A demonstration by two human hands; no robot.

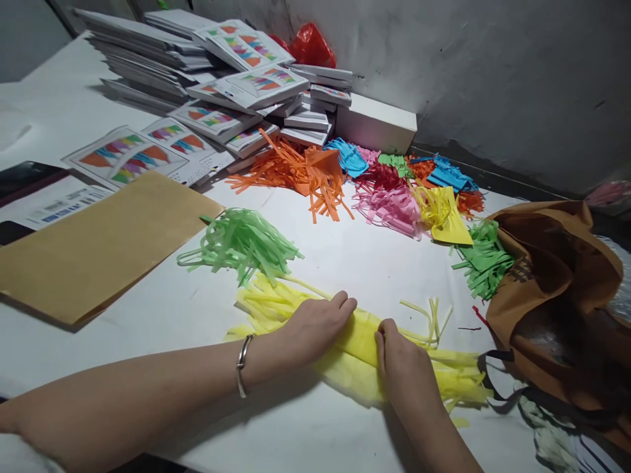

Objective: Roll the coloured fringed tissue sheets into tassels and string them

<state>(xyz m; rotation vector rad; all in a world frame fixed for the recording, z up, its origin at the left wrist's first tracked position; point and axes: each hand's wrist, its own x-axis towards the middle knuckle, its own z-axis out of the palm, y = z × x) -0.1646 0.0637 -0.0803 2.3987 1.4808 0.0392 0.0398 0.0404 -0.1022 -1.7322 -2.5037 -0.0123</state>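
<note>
A yellow fringed tissue-paper piece (pixel 357 338) lies across the white table (pixel 345 263) in front of me, its cut strips fanning out at both ends. My left hand (pixel 315 325), with a metal bracelet on the wrist, presses on its middle part. My right hand (pixel 401 361) pinches the paper just beside it, fingers curled over the sheet. A light green fringed bundle (pixel 244 243) lies just behind the yellow one.
Orange (pixel 305 174), pink (pixel 389 203), blue, yellow and dark green (pixel 486 259) fringed bundles lie farther back. Stacks of printed white packets (pixel 236 79) and a white box (pixel 377 125) fill the far left. A brown envelope (pixel 98 243) lies left; a brown fabric bag (pixel 552 289) sits right.
</note>
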